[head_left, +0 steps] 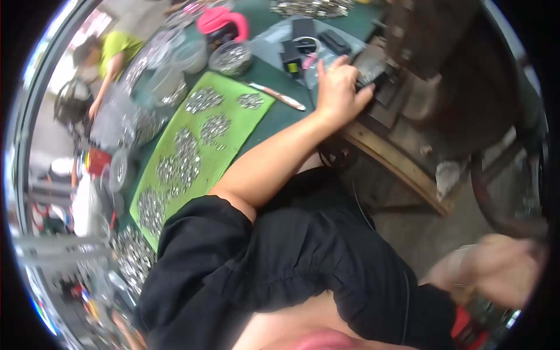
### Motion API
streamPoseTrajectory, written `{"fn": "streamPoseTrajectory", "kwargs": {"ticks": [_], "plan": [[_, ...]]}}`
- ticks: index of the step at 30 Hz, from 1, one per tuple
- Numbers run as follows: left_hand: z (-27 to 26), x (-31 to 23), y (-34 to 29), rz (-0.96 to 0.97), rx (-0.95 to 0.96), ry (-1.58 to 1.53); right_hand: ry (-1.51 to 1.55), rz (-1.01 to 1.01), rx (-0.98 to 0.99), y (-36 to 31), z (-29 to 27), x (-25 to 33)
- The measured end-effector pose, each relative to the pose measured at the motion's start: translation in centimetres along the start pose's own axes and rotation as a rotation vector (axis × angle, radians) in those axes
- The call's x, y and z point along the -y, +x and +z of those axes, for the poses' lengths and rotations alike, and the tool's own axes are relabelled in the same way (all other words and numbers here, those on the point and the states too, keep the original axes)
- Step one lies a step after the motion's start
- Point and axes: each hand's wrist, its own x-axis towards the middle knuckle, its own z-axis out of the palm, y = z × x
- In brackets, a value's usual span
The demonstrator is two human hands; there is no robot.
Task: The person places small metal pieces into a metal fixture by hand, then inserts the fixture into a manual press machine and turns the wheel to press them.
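Note:
My left hand (pixel 340 90) reaches across to the dark metal machine (pixel 417 44) at the right end of the green table. Its thumb stands apart from the partly bent fingers, and I make out nothing held in it. The fingertips are beside a clear plastic bag (pixel 361 46) and the machine's base. Low at the right edge, my right hand (pixel 504 268) is smeared by motion; its fingers cannot be made out. Left of my left arm, a bright green mat (pixel 233 116) carries several piles of small silvery metal pieces (pixel 178 166).
A white-handled tool (pixel 277 95) lies beside the mat. Small black boxes (pixel 291 55), a pink-lidded jug (pixel 224 26) and clear tubs (pixel 232 58) stand farther back. More metal pieces (pixel 134 256) lie at left. A wooden beam (pixel 402 169) edges the machine stand. Another person (pixel 116 55) is at far left.

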Motion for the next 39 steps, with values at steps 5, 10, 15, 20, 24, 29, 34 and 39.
{"fn": "streamPoseTrajectory", "kwargs": {"ticks": [5,10,15,20,24,29,34,39], "plan": [[-12.0,-3.3,-3.3,0.148,-0.01,0.237,1.679,1.426,0.835,-10.7,15.7,3.4],[-21.7,-4.2,-11.2,0.111,-0.1,0.765,1.884,1.31,0.981,-8.0,21.1,14.8],[-30.7,-7.7,-22.3,-0.609,-0.106,0.68,1.323,0.286,1.897,-8.8,23.1,21.8],[-32.5,-9.9,-26.9,-0.836,-0.046,0.775,1.354,-0.981,1.417,-12.3,22.8,25.7],[-32.2,-9.5,-28.7,-0.914,-0.015,0.681,1.141,-1.177,1.385,-12.0,22.4,26.6],[-31.9,-7.8,-27.4,-0.875,-0.147,1.018,1.207,-0.85,0.883,-15.0,23.2,23.6],[-29.5,-6.0,-24.4,-0.656,0.127,0.817,1.217,-0.594,0.973,-16.7,23.9,20.9],[-28.8,-4.8,-24.4,-0.468,0.163,0.841,1.266,-0.489,1.023,-16.8,23.9,20.9]]}}
